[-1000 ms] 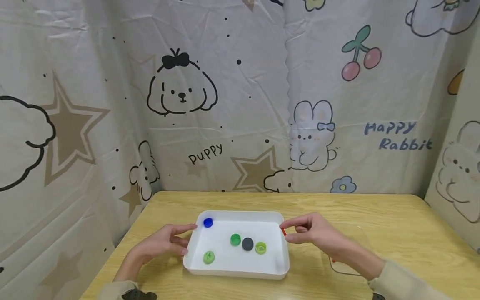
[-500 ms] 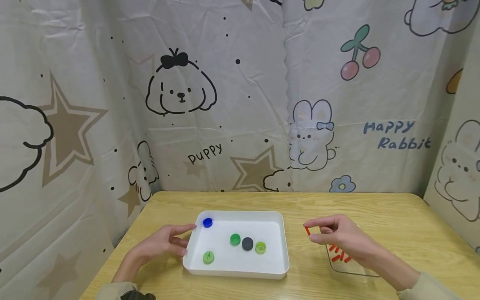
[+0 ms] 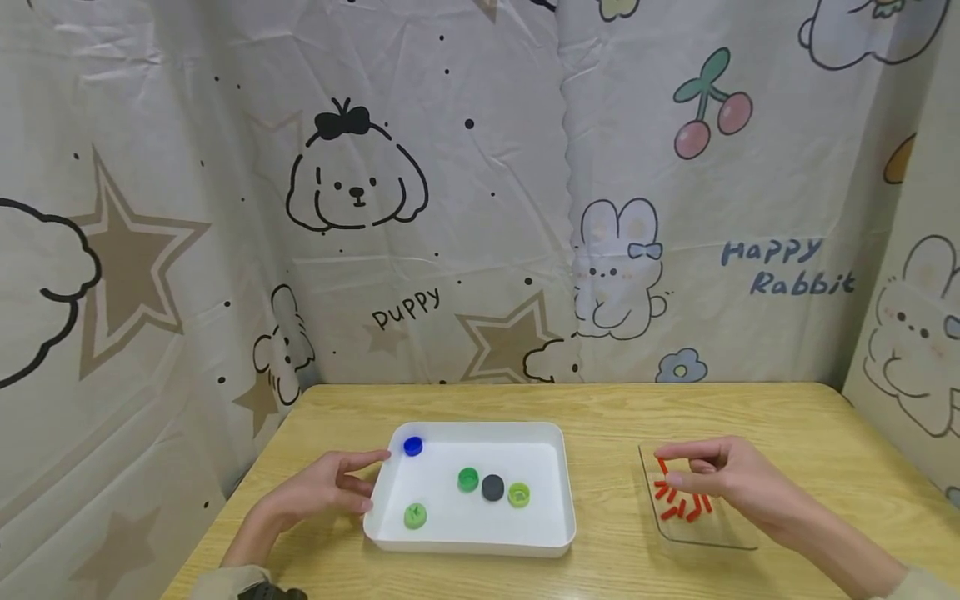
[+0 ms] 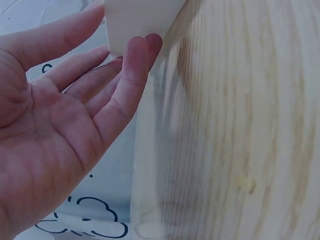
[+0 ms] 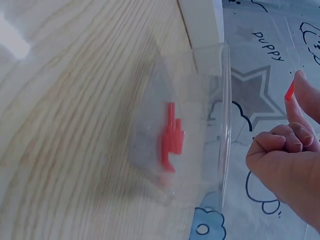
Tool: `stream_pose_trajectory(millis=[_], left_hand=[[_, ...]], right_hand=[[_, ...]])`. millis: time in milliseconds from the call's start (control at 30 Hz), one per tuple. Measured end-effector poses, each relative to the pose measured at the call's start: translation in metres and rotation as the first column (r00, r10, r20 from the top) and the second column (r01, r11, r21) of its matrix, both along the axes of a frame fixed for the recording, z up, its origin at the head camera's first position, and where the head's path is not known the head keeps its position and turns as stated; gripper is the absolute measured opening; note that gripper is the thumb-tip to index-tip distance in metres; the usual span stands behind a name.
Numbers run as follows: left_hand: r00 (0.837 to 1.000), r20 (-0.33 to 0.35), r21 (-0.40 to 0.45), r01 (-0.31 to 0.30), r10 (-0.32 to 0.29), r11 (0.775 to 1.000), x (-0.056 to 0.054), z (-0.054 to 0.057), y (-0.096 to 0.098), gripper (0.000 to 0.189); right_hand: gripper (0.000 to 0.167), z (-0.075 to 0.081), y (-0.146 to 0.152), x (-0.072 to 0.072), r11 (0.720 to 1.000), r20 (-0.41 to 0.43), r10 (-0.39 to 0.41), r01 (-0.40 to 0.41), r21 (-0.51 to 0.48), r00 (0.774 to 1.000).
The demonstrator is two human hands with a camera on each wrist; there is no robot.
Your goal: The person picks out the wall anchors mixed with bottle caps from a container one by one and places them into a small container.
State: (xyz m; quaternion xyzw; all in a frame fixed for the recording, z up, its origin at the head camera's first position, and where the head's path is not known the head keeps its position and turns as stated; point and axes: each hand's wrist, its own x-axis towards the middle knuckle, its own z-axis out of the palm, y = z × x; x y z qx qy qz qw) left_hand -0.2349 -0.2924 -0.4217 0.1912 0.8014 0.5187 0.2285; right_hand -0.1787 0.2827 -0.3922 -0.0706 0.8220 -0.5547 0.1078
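A white tray stands on the table, and my left hand rests its fingertips against the left wall. In the left wrist view those fingers touch the tray's corner and are only slightly bent. My right hand pinches a small red stick between thumb and forefinger. It hovers over a clear plastic box, where several more red sticks lie loose. From the right wrist, the held stick appears beyond the box's transparent wall.
Inside the tray lie a blue cap, a green cap, a dark grey disc, a yellow-green cap and a light green cap. A patterned curtain hangs behind the wooden table.
My right hand has moved right, from the tray's right edge to above the clear box, still pinching the red stick. The left hand has stayed at the tray.
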Motion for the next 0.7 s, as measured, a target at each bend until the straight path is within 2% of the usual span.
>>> stream_pose_trajectory(millis=[200,367,567,633,700], left_hand=[[1.0,-0.024,-0.036,0.006,-0.007,0.999,0.0015,0.003,-0.0043,0.079],[0.998,-0.053,-0.056,0.015,-0.018,0.998,0.0014,0.0032,-0.0074,0.077],[0.997,-0.066,-0.063,0.024,-0.028,0.998,0.0043,0.0032,-0.0072,0.076],[0.996,-0.088,-0.067,0.012,-0.018,0.998,0.0065,0.0055,-0.0066,0.075],[0.989,-0.145,-0.082,-0.018,0.006,0.997,0.0083,0.009,-0.0053,0.071]], right_hand=[[0.048,-0.0045,0.01,0.003,0.998,-0.008,-0.002,0.002,0.057,1.0],[0.049,-0.0044,0.0115,0.0003,0.997,0.018,-0.019,0.017,0.073,1.0],[0.044,-0.0047,0.0124,-0.0001,0.989,0.015,-0.037,0.035,0.144,0.999],[0.043,-0.005,0.0121,0.0002,0.985,0.012,-0.044,0.042,0.165,0.999],[0.043,-0.0057,0.0121,0.0012,0.983,-0.009,-0.036,0.037,0.181,0.999]])
